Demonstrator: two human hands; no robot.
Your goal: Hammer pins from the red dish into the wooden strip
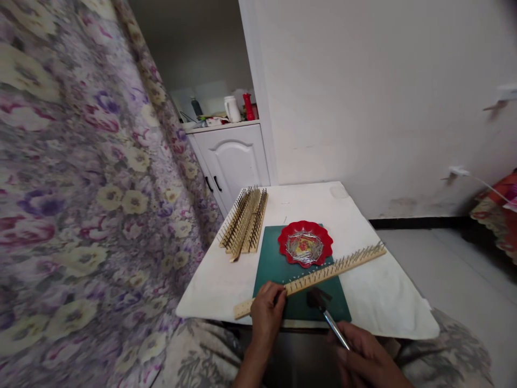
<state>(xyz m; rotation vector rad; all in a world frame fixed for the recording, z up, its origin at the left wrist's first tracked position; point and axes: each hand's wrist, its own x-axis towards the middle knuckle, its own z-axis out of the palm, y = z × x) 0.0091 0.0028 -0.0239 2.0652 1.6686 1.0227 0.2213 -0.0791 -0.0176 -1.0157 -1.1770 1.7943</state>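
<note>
the left hand [267,308] closed over the nail-studded wooden strip [313,279], any pinched nail too small to tell; the strip slanted away rightward across the green mat [270,252]. right hand [361,350] clamped a hammer [334,326], its blurred head nearside of the strip, right of the left fingertips.

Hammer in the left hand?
No, the right hand grips the hammer by its handle, while the left hand is at the nail-studded wooden strip.
</note>
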